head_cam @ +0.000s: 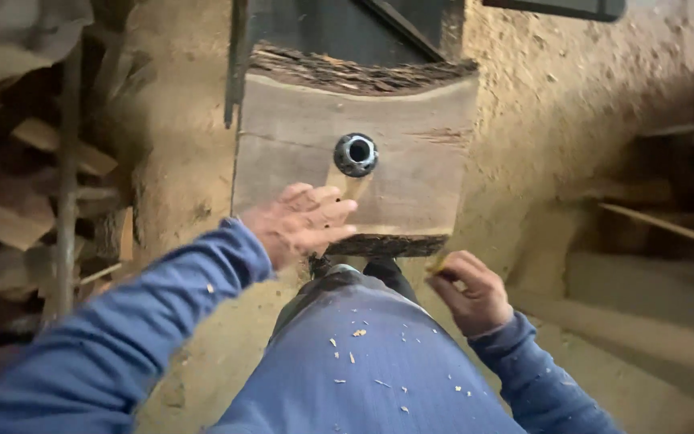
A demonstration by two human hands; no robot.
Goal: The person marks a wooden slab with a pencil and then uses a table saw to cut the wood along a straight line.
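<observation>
1. Wooden slab (pixel 411 185): a thick plank with bark along its far and near edges, lying directly ahead of the person's knees. It looks heavy and stiff; the rough bark edges would give the surest hold.
2. Metal ring (pixel 356 154): a dark, hollow collar at the slab's centre, seated on a pale wooden peg (pixel 353 186). Likely hard and smooth, hence slippery.
3. Left hand (pixel 299 223): fingers spread apart, palm down, over the slab's near edge just below the ring; contact cannot be confirmed.
4. Right hand (pixel 471 293): off the slab's near right corner, curled closed on a small wood piece (pixel 437 267), mostly hidden.
5. Sawdust floor (pixel 540 120) surrounds the slab. What supports the slab is concealed; the timber stacks at either side are blurred.
</observation>
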